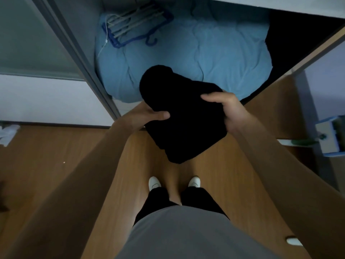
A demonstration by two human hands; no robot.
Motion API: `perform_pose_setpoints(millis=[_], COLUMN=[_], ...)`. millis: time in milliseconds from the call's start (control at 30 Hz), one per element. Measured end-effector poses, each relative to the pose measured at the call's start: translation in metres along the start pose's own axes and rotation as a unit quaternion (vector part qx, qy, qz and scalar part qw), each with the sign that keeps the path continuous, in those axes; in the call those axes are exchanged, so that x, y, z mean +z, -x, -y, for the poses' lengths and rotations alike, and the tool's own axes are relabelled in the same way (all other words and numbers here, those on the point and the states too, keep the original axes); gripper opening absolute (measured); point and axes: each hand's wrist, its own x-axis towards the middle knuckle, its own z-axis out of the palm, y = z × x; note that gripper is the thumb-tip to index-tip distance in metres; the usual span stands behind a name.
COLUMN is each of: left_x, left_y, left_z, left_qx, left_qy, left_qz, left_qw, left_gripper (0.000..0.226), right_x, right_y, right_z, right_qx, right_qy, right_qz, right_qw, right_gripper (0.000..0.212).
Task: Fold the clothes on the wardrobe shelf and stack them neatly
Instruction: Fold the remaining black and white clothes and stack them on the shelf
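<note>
A folded black garment (183, 113) hangs in the air in front of the open wardrobe, held between both hands. My left hand (149, 114) grips its left edge with the thumb on top. My right hand (226, 109) clasps its right edge, fingers curled over the top. The garment's far end reaches over the front of the wardrobe's bottom shelf, where a bulky light-blue quilt (205, 53) lies. Folds inside the black cloth are too dark to make out.
A blue and grey hanger rack (134, 25) rests on the quilt at the back left. A dark pile (295, 43) fills the wardrobe's right side. A wardrobe door frame (78, 53) stands left, a wooden door (280, 109) right. My feet in white shoes (155, 182) stand on the wooden floor.
</note>
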Motion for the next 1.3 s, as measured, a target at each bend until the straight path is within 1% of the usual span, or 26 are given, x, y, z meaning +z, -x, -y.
perform_pose_setpoints(millis=[100,167,233,267,300,367,433,500,533,600,633,700,733,767,833,900,933,967,1033,1100,1200,1300], left_x=[0.011,0.020,0.030,0.035,0.041,0.054,0.066,0.077,0.081,0.088,0.091,0.097,0.099,0.100,0.100,0.099,0.097,0.095,0.089,0.083,0.075,0.064], left_y=[-0.009,-0.018,-0.025,-0.028,-0.031,-0.038,-0.047,-0.057,-0.063,-0.075,-0.080,-0.089,-0.092,-0.096,-0.101,-0.106,-0.107,-0.108,-0.107,-0.106,-0.112,-0.125], left_z=[-0.008,-0.009,-0.005,-0.004,-0.003,-0.003,-0.008,-0.019,-0.025,-0.041,-0.048,-0.060,-0.065,-0.068,-0.078,-0.088,-0.091,-0.095,-0.101,-0.110,-0.135,-0.175], left_qx=[-0.014,-0.037,-0.055,-0.064,-0.073,-0.081,-0.069,-0.063,-0.060,-0.055,-0.055,-0.072,-0.086,-0.098,-0.109,-0.119,-0.121,-0.117,-0.094,-0.059,-0.006,0.045], left_qy=[-0.007,-0.006,0.006,0.006,0.004,0.008,0.041,0.082,0.092,0.088,0.085,0.083,0.079,0.073,0.065,0.060,0.057,0.055,0.056,0.055,-0.007,-0.062], left_qz=[0.015,0.040,0.063,0.069,0.071,0.057,0.022,-0.026,-0.053,-0.114,-0.142,-0.198,-0.226,-0.250,-0.277,-0.283,-0.279,-0.271,-0.251,-0.222,-0.215,-0.256], left_qw=[1.000,0.998,0.996,0.996,0.995,0.995,0.997,0.994,0.993,0.988,0.985,0.974,0.967,0.960,0.952,0.950,0.951,0.954,0.962,0.972,0.977,0.964], left_gripper=[0.092,0.077,0.054,0.051,0.054,0.060,0.051,0.037,0.033,0.038,0.042,0.052,0.058,0.061,0.054,0.049,0.052,0.058,0.081,0.097,0.103,0.099], right_x=[-0.013,-0.025,-0.037,-0.044,-0.050,-0.064,-0.085,-0.106,-0.115,-0.127,-0.130,-0.133,-0.136,-0.141,-0.151,-0.158,-0.160,-0.162,-0.163,-0.161,-0.152,-0.137], right_y=[0.009,0.014,0.017,0.017,0.017,0.016,0.014,0.012,0.010,0.006,0.004,-0.001,-0.004,-0.010,-0.022,-0.034,-0.039,-0.045,-0.053,-0.061,-0.072,-0.088], right_z=[0.007,0.012,0.016,0.017,0.019,0.022,0.023,0.019,0.016,0.007,0.002,-0.007,-0.010,-0.011,-0.004,0.011,0.021,0.031,0.051,0.072,0.110,0.155], right_qx=[0.026,0.036,0.039,0.039,0.037,0.027,0.023,0.020,0.015,0.022,0.036,0.052,0.054,0.049,0.011,-0.016,-0.025,-0.034,-0.048,-0.056,-0.063,-0.087], right_qy=[-0.024,-0.038,-0.058,-0.066,-0.077,-0.124,-0.204,-0.266,-0.283,-0.296,-0.303,-0.315,-0.302,-0.266,-0.167,-0.101,-0.086,-0.082,-0.099,-0.127,-0.125,-0.109], right_qz=[0.014,0.005,-0.016,-0.026,-0.035,-0.063,-0.085,-0.064,-0.042,0.000,0.023,0.058,0.061,0.056,0.038,0.027,0.021,0.011,0.003,0.015,0.031,0.035], right_qw=[0.999,0.999,0.997,0.997,0.996,0.990,0.975,0.962,0.958,0.955,0.952,0.946,0.950,0.961,0.985,0.994,0.996,0.996,0.994,0.990,0.990,0.990], right_gripper=[0.024,0.027,0.030,0.031,0.032,0.032,0.039,0.054,0.061,0.072,0.071,0.061,0.056,0.054,0.055,0.052,0.048,0.043,0.036,0.030,0.030,0.026])
